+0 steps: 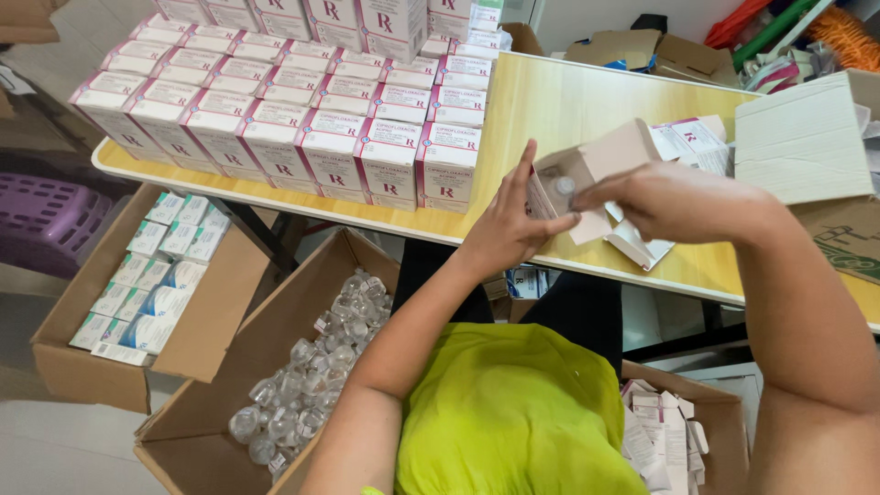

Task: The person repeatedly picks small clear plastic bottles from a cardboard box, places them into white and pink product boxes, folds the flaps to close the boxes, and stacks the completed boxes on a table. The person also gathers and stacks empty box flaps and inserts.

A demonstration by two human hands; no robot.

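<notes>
The left hand (506,227) grips a small white and pink cardboard carton (587,170) from its near side, fingers spread along the open end, holding it tilted above the pale wooden worktop (568,101). The right hand (662,200) is closed around a small clear glass vial (562,190), pinching it at the carton's mouth, where the vial sits partly inside. Just behind the carton lie a few loose flattened white and pink cartons (689,139). To the left on the worktop stands a dense block of filled pink and white boxes (302,119), stacked in rows. On the floor below, an open brown cardboard box of clear glass vials (307,371) sits beside another open brown box holding white and teal packets (151,275). A third brown box with folded white paper leaflets (662,431) stands at lower right
</notes>
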